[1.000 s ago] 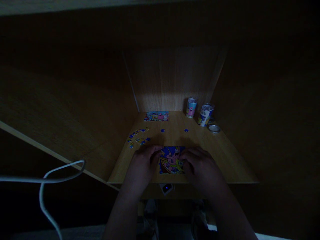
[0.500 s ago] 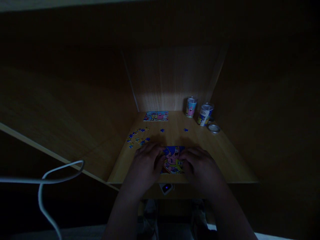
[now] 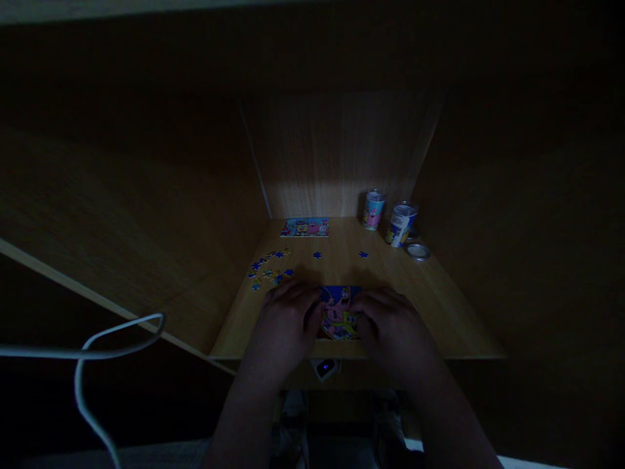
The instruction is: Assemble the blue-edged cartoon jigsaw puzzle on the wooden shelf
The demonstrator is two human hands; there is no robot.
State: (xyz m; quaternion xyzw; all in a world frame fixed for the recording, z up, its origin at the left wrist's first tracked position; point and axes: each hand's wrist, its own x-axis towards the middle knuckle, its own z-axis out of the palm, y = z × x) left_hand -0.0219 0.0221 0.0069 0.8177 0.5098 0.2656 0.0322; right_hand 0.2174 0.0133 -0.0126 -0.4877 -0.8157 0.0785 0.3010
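Note:
A small cartoon jigsaw puzzle (image 3: pixel 338 318) lies flat near the front edge of the wooden surface, between my hands. My left hand (image 3: pixel 290 316) is curled over its left side, fingers bent and thumb pressed on that edge. On the opposite side my right hand (image 3: pixel 390 316) holds the right edge with bent fingers. Dim light hides the seams between the pieces. Loose jigsaw pieces (image 3: pixel 278 255) are scattered beyond my left hand. Two single blue pieces lie farther in, one piece (image 3: pixel 317 255) at the middle and another piece (image 3: pixel 363 255) to the right.
A cartoon picture strip (image 3: pixel 305 228) lies against the back panel. Two cartoon-printed cans (image 3: pixel 373 212) stand at the back right, with a round lid (image 3: pixel 418 252) beside them. Wooden walls enclose both sides. A white cable (image 3: pixel 117 352) hangs at the left.
My left thumb and fingers have shifted slightly at the puzzle's left edge. My right hand and the loose pieces look the same.

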